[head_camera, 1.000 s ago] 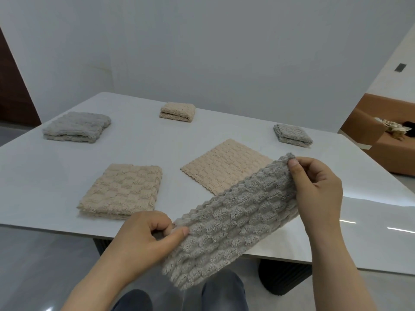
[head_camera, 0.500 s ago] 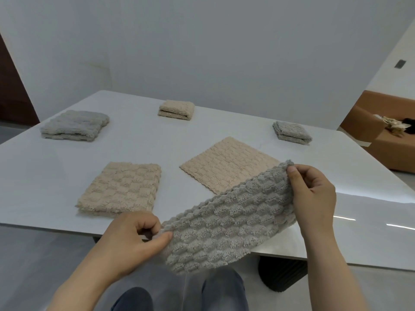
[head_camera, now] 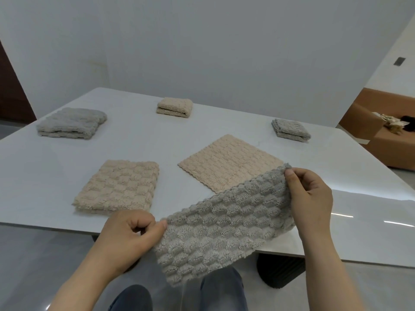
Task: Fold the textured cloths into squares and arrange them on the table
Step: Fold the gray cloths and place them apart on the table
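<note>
A grey textured cloth (head_camera: pixel 224 225) hangs stretched between my hands over the table's front edge. My left hand (head_camera: pixel 130 234) pinches its near-left corner, and my right hand (head_camera: pixel 310 198) pinches its far-right corner. An unfolded beige cloth (head_camera: pixel 229 160) lies flat in the middle of the white table (head_camera: pixel 33 176). A folded beige cloth (head_camera: pixel 119 185) lies front left. Further back sit a folded grey cloth (head_camera: pixel 71 123) at the left, a small folded beige cloth (head_camera: pixel 175 107) at the middle and a small folded grey cloth (head_camera: pixel 290 129) at the right.
A white wall stands behind the table. An orange sofa (head_camera: pixel 381 135) with clutter on it is at the far right. The table's dark pedestal (head_camera: pixel 280 272) and my knees show below the front edge.
The grey cloth stays held at the same two corners. Both hands have shifted only slightly, the left one a little leftward and down, so the cloth hangs a bit more stretched.
</note>
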`<action>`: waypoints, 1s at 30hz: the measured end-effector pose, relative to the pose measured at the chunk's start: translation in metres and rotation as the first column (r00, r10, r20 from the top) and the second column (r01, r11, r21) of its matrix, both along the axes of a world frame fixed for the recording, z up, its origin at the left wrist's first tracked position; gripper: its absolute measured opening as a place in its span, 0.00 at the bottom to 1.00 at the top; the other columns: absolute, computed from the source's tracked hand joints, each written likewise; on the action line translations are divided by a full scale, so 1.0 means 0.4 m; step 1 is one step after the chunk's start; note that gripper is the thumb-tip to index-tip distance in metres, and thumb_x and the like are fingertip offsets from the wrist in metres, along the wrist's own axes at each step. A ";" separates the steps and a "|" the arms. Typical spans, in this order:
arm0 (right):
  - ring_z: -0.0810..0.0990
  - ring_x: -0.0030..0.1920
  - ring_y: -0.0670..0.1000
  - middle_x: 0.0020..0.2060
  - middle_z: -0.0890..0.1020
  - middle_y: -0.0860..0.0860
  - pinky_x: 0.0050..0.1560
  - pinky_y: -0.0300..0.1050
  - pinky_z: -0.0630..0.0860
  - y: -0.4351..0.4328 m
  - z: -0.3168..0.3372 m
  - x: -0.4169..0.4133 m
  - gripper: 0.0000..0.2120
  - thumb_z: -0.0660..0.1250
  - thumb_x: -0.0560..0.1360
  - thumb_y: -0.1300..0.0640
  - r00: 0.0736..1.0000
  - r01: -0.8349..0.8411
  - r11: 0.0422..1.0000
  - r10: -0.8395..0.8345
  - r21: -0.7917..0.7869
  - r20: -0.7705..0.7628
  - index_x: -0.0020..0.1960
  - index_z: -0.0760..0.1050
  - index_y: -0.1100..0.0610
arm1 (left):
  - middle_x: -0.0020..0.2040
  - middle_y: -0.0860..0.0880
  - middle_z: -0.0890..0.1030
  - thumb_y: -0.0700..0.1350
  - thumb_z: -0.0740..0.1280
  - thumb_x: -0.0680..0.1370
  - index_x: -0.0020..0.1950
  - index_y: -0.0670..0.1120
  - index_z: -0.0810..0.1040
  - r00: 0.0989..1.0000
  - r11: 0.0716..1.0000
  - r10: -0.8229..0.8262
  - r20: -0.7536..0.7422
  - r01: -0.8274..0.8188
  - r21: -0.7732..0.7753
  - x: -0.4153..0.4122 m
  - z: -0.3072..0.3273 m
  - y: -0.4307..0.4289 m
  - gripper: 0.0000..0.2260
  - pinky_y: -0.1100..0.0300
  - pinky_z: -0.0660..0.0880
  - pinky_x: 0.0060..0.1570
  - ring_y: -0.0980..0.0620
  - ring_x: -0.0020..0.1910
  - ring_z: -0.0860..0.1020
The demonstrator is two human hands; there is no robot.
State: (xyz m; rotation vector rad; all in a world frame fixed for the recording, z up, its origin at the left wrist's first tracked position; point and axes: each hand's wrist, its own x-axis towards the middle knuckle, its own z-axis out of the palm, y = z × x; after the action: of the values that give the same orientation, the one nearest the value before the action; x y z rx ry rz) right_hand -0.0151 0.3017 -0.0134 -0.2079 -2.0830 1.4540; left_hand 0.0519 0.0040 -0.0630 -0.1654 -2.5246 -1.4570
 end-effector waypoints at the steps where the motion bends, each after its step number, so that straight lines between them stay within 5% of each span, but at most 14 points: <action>1: 0.76 0.35 0.33 0.37 0.81 0.43 0.38 0.25 0.70 0.000 -0.002 0.000 0.05 0.66 0.77 0.56 1.000 -0.001 1.000 0.001 0.000 0.007 0.42 0.78 0.51 | 0.21 0.51 0.64 0.59 0.64 0.65 0.22 0.45 0.62 1.000 1.000 0.018 0.002 -0.018 0.013 0.001 0.002 0.002 0.22 0.67 0.60 0.27 0.58 0.23 0.63; 10: 0.76 0.34 0.35 0.36 0.81 0.47 0.36 0.25 0.70 -0.020 -0.023 0.004 0.05 0.66 0.77 0.57 0.999 -0.033 0.999 0.032 0.011 0.033 0.43 0.79 0.54 | 0.23 0.51 0.70 0.44 0.72 0.72 0.36 0.47 0.73 0.984 0.987 0.159 0.074 -0.161 0.016 -0.008 -0.012 -0.001 0.09 0.62 0.63 0.30 0.58 0.23 0.66; 17: 0.77 0.36 0.43 0.37 0.82 0.49 0.38 0.31 0.72 -0.022 -0.023 0.008 0.06 0.66 0.77 0.56 0.999 -0.027 0.999 0.026 0.024 0.046 0.43 0.79 0.53 | 0.26 0.47 0.76 0.48 0.73 0.72 0.34 0.48 0.79 0.984 0.988 0.146 0.105 -0.150 0.035 -0.005 0.001 -0.014 0.08 0.61 0.67 0.32 0.58 0.26 0.70; 22: 0.77 0.36 0.46 0.36 0.82 0.53 0.40 0.42 0.73 -0.035 -0.023 0.017 0.06 0.65 0.78 0.55 0.997 -0.045 0.998 0.042 0.047 0.059 0.44 0.79 0.55 | 0.33 0.46 0.73 0.63 0.68 0.68 0.38 0.47 0.78 0.971 0.896 0.060 0.231 -0.154 0.417 -0.009 -0.006 -0.022 0.19 0.45 0.73 0.46 0.48 0.36 0.72; 25: 0.78 0.35 0.44 0.34 0.82 0.51 0.39 0.37 0.72 -0.039 -0.034 0.022 0.07 0.64 0.78 0.55 0.996 -0.055 0.996 0.050 0.064 0.073 0.44 0.78 0.54 | 0.40 0.43 0.80 0.61 0.65 0.73 0.40 0.51 0.79 0.970 0.844 0.083 0.228 -0.190 0.501 -0.015 -0.012 -0.009 0.15 0.43 0.72 0.54 0.42 0.45 0.77; 27: 0.78 0.35 0.41 0.34 0.82 0.47 0.36 0.31 0.71 -0.039 -0.044 0.025 0.07 0.64 0.78 0.55 0.995 -0.066 0.994 0.059 0.084 0.083 0.43 0.77 0.53 | 0.42 0.36 0.80 0.61 0.64 0.75 0.41 0.51 0.79 0.972 0.856 0.150 0.181 -0.219 0.467 -0.021 -0.016 -0.003 0.15 0.46 0.73 0.50 0.41 0.44 0.79; 30: 0.77 0.36 0.46 0.36 0.81 0.51 0.38 0.40 0.72 -0.036 -0.055 0.028 0.07 0.64 0.78 0.54 0.994 -0.069 0.992 0.059 0.107 0.087 0.43 0.77 0.54 | 0.38 0.28 0.75 0.67 0.63 0.70 0.42 0.49 0.77 0.971 0.899 0.214 0.108 -0.239 0.368 -0.022 -0.012 0.000 0.22 0.51 0.70 0.40 0.39 0.32 0.74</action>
State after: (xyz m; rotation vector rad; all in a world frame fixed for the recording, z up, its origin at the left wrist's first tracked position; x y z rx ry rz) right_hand -0.0039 0.2874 -0.0352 -0.1627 -2.2493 1.3842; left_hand 0.0433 0.0041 -0.0677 0.2367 -2.1607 -1.8334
